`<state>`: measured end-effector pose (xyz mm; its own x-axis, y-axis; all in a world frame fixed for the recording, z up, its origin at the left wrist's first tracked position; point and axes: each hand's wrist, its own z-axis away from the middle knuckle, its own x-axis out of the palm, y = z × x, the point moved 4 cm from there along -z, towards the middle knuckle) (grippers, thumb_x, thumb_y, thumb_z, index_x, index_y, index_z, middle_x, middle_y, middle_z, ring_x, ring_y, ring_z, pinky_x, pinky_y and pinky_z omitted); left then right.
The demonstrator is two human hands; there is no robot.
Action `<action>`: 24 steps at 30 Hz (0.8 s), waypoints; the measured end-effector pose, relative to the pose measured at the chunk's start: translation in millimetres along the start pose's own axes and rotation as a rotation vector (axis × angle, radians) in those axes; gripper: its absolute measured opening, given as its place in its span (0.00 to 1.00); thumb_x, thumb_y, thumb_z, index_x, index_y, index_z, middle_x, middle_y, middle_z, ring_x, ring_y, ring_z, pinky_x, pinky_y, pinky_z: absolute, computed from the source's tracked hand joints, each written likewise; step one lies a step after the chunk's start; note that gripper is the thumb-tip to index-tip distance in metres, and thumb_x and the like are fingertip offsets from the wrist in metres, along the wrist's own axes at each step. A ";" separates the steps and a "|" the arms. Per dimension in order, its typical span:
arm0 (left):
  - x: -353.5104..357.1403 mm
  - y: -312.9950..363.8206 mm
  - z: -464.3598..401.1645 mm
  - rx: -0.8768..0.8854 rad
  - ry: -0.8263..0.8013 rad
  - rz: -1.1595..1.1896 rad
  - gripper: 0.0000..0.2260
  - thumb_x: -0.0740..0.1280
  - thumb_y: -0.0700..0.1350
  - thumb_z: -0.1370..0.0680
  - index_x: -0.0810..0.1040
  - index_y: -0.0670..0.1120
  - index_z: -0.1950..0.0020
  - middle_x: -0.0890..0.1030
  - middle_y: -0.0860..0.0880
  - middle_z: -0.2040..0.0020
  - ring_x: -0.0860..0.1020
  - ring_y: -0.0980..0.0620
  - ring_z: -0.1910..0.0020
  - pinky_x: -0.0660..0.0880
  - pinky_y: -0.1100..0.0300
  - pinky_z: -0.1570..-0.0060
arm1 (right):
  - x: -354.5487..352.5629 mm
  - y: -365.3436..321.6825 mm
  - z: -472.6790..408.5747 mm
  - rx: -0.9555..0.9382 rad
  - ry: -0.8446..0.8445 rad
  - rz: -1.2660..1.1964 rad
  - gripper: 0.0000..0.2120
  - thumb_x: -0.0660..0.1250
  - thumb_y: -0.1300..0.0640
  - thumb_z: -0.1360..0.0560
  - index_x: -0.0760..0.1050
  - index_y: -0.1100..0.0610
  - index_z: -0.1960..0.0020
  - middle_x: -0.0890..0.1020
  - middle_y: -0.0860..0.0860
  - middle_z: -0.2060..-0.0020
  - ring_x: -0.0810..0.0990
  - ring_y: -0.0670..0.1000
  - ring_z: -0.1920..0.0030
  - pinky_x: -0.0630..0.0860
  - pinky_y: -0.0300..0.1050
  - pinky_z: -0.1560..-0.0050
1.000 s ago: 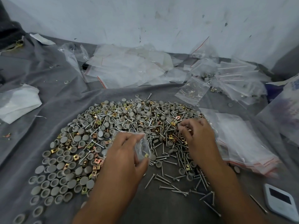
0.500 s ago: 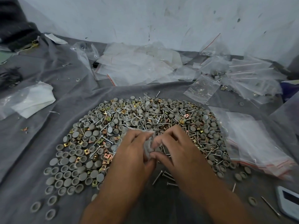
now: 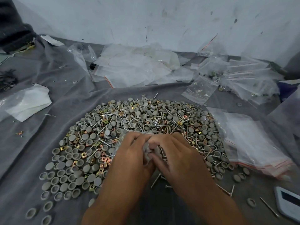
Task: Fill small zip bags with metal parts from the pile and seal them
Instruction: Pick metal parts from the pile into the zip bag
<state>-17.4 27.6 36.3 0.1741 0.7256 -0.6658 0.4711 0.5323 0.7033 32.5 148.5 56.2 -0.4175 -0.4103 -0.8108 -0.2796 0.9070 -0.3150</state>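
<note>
Covering floor: grey cloth [image 3: 48,151]; scuffed white wall [image 3: 146,18].

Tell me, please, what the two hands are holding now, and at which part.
Both the left hand and the right hand pinch one small zip bag between them; the exact part is hidden by the fingers.

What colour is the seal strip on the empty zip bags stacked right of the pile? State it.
Red, on the stack of empty zip bags, head view.

right hand [image 3: 175,153] | left pile, joined left hand [image 3: 131,153] | on bag [image 3: 148,151]
</note>
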 end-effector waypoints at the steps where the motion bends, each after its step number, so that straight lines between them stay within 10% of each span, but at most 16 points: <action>1: 0.1 -0.9 0.2 -0.006 -0.002 -0.004 0.22 0.76 0.40 0.31 0.78 0.52 0.38 0.71 0.59 0.46 0.74 0.66 0.59 0.68 0.75 0.57 | 1.6 0.6 0.5 0.003 -0.006 0.000 0.09 0.67 0.53 0.22 0.75 0.51 0.43 0.79 0.42 0.50 0.74 0.44 0.51 0.67 0.33 0.52; 5: -2.2 -0.2 1.2 -0.003 0.008 -0.026 0.23 0.75 0.45 0.30 0.78 0.50 0.35 0.71 0.59 0.46 0.74 0.63 0.62 0.68 0.74 0.55 | -8.4 35.9 -1.4 0.209 0.043 -0.136 0.06 0.65 0.46 0.21 0.71 0.40 0.44 0.74 0.34 0.50 0.73 0.34 0.50 0.67 0.28 0.52; 15: -6.6 2.2 0.5 -0.045 0.001 -0.031 0.24 0.77 0.48 0.29 0.78 0.51 0.34 0.71 0.61 0.46 0.75 0.60 0.62 0.61 0.83 0.50 | -7.0 143.3 -1.1 0.686 -0.220 0.162 0.12 0.65 0.47 0.19 0.78 0.45 0.36 0.75 0.48 0.33 0.71 0.52 0.33 0.70 0.52 0.35; 24: -6.6 3.1 0.0 -0.064 -0.033 -0.046 0.25 0.76 0.49 0.28 0.75 0.54 0.32 0.67 0.66 0.47 0.74 0.61 0.59 0.63 0.81 0.50 | 2.6 144.5 -13.4 0.737 -0.166 0.106 0.15 0.72 0.50 0.24 0.75 0.51 0.39 0.78 0.46 0.50 0.74 0.49 0.47 0.75 0.49 0.48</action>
<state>-17.1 24.4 42.8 0.1829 0.6855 -0.7047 0.4228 0.5923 0.6859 -20.5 277.2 15.2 -0.2580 -0.3503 -0.9004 0.4283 0.7939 -0.4316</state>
